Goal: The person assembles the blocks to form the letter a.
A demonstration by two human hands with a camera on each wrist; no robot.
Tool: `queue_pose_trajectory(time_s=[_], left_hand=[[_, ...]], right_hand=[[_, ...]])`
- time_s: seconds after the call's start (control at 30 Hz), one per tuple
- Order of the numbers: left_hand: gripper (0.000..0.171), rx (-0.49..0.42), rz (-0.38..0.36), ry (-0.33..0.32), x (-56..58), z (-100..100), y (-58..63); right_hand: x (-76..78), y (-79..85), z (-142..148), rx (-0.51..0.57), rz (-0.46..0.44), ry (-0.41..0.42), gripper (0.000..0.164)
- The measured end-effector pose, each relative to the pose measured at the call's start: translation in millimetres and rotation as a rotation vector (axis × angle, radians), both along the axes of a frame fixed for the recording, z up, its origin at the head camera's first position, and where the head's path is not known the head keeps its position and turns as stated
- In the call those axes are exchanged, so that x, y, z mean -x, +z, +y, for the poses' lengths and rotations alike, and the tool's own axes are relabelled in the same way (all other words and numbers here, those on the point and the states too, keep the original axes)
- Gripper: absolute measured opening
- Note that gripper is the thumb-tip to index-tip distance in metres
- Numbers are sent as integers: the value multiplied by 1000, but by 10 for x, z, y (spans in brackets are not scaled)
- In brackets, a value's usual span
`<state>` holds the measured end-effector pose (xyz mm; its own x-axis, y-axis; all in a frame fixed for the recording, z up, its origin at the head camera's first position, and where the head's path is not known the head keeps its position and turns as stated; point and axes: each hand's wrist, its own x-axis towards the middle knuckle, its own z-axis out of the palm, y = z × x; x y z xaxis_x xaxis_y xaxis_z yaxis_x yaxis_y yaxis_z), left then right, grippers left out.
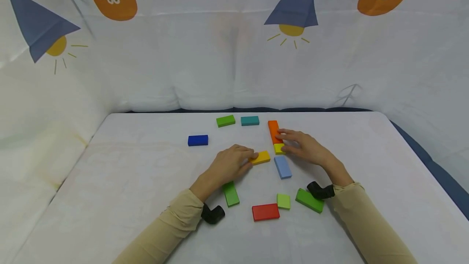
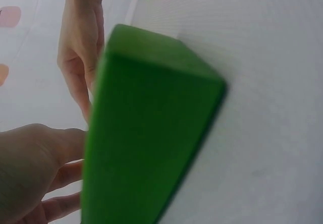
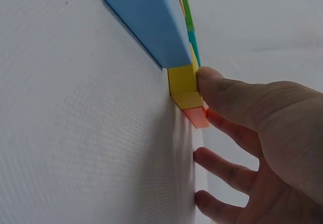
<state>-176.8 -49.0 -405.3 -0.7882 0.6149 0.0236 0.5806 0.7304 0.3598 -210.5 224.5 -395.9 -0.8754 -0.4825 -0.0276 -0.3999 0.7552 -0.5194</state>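
My left hand (image 1: 231,161) pinches the left end of an amber block (image 1: 261,157) near the middle of the table. In the left wrist view a green block (image 2: 146,128) hides the fingertips of that left hand (image 2: 30,168). My right hand (image 1: 307,147) has its thumb against a small yellow block (image 1: 279,148) and its index finger at the side of a long orange block (image 1: 273,130). These two blocks stand end to end. The other fingers of the right hand (image 3: 272,143) are spread apart. Just below the yellow block lies a light blue block (image 1: 282,167).
Toward the back lie a light green block (image 1: 225,120), a teal block (image 1: 250,121) and a dark blue block (image 1: 198,140). Nearer me are a red block (image 1: 265,212), a small lime block (image 1: 283,201) and a green block (image 1: 310,201) by the right wrist. White printed cloth surrounds the table.
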Motion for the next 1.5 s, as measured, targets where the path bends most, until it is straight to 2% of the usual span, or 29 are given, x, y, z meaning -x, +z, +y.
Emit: queue_pose_trajectory(time_s=[0.67, 0.87, 1.07, 1.3, 1.5], left_hand=[[33, -10, 21, -9, -8, -5, -1], [33, -7, 27, -5, -8, 3, -9], [33, -5, 63, 9, -11, 2, -2], [34, -14, 75, 10, 3, -3, -18], [34, -25, 71, 10, 27, 16, -40]], right_hand=[[-7, -10, -16, -16, -41, -34, 45], [-5, -22, -13, -19, -36, -32, 45], [-4, -30, -18, -9, -35, -28, 46], [-10, -38, -21, -6, 6, -18, 45], [-9, -27, -8, -9, -20, -20, 46]])
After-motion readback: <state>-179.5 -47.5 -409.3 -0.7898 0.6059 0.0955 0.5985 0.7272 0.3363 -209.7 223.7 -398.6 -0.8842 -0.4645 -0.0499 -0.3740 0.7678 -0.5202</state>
